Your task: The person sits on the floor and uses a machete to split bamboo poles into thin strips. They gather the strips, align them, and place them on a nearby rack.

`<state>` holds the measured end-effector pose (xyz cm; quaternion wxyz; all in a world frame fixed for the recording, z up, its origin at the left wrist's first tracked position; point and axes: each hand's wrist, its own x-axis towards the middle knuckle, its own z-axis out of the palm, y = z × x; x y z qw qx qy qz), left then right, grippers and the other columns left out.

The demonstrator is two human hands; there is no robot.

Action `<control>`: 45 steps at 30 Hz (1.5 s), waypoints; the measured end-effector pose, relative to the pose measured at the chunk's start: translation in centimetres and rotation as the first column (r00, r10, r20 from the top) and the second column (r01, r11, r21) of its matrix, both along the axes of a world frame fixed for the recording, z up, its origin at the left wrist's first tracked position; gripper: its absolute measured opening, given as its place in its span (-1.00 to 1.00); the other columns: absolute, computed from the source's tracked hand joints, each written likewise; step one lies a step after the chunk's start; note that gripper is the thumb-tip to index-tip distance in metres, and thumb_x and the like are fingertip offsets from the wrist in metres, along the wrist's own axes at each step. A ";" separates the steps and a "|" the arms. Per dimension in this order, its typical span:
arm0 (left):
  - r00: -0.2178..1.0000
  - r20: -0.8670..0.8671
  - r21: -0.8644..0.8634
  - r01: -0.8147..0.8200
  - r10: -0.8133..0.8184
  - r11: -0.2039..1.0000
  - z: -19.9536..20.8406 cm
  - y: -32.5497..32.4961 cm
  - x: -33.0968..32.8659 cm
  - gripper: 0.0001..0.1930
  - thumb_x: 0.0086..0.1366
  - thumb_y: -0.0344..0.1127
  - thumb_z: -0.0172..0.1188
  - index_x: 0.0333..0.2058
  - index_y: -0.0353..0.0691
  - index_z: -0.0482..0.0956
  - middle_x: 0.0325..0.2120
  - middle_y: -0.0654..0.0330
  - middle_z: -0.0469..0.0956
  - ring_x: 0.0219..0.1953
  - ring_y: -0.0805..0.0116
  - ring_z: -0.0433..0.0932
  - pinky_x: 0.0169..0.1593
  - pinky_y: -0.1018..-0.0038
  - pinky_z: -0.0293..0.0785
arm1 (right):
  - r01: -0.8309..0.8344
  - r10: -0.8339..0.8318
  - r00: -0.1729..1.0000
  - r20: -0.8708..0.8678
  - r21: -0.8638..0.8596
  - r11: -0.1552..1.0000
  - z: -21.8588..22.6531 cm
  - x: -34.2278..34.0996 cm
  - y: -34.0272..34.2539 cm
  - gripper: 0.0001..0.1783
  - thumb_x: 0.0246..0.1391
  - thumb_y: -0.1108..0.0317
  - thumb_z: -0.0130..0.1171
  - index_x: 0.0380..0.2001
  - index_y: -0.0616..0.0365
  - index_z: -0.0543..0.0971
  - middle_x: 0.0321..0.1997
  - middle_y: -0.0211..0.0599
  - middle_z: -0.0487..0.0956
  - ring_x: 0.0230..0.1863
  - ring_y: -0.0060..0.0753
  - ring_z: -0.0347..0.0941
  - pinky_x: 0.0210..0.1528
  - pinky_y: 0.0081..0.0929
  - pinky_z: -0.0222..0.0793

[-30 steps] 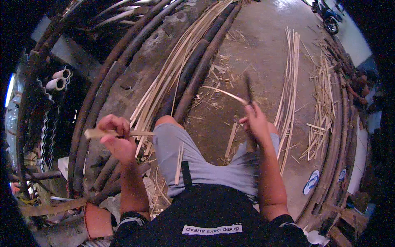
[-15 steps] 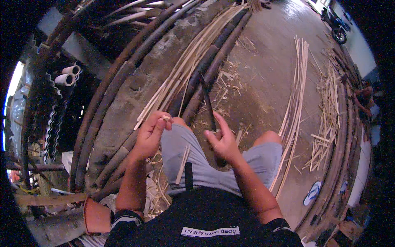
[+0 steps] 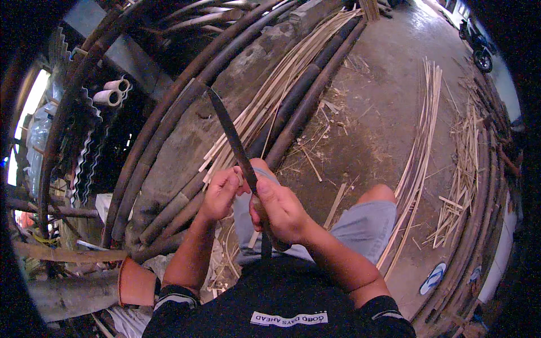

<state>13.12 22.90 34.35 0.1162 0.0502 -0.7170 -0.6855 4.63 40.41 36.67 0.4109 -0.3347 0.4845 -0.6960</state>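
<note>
My right hand (image 3: 284,211) is closed round the handle of a long dark-bladed knife (image 3: 230,130). The blade points up and to the left, across the front of my left hand (image 3: 220,194). That hand is closed, its fingers pinching a small pale bamboo piece (image 3: 240,179), mostly hidden by the fingers and blade. The two hands are close together over my left thigh. Below them, part of another pale strip (image 3: 253,239) lies on my grey shorts.
Long pale bamboo strips (image 3: 282,76) lie along dark bamboo poles (image 3: 313,90) ahead. Another bundle of strips (image 3: 420,129) stretches along the floor at right, beside scattered offcuts (image 3: 459,174) and a sandal (image 3: 433,279). An orange pot-like container (image 3: 137,283) is at lower left.
My right hand has swung the knife leftward, from between my knees to across my left hand. The left hand has turned and still pinches the bamboo piece. The view has shifted slightly.
</note>
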 end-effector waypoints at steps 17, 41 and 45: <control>1.000 -0.009 -0.032 0.027 -0.027 0.999 -0.7 -0.2 0.2 -0.47 0.42 0.15 -0.07 -0.26 -0.28 0.56 -0.53 0.37 0.43 -0.49 0.58 0.30 -0.41 0.56 0.21 | 0.002 -0.002 0.998 -0.056 -0.009 1.000 -0.2 -0.1 -0.1 -0.47 0.41 0.09 -0.32 0.29 0.13 0.25 -0.66 -0.35 0.42 -0.60 -0.43 0.37 -0.48 -0.41 0.33; 0.991 -0.076 0.117 -0.101 0.110 0.988 1.1 4.0 1.2 -0.54 0.09 -0.12 0.37 -0.15 -0.23 0.40 -0.26 0.30 0.44 -0.24 0.52 0.44 -0.17 0.55 0.40 | 0.066 -0.064 0.995 0.071 -0.020 0.998 -0.7 3.0 1.6 -0.64 0.40 0.09 -0.18 -0.11 0.16 0.44 -0.54 -0.44 0.43 -0.56 -0.65 0.35 -0.51 -0.61 0.32; 0.985 -0.034 0.247 -0.158 0.171 0.956 1.9 5.7 1.2 -0.37 0.00 -0.15 0.39 -0.01 -0.20 0.28 -0.13 0.20 0.39 -0.06 0.34 0.41 0.07 0.38 0.35 | 0.083 -0.067 0.964 0.258 -0.050 0.995 -1.0 3.4 2.1 -0.67 0.39 0.09 -0.15 -0.23 0.11 0.46 -0.50 -0.43 0.48 -0.57 -0.65 0.39 -0.53 -0.61 0.37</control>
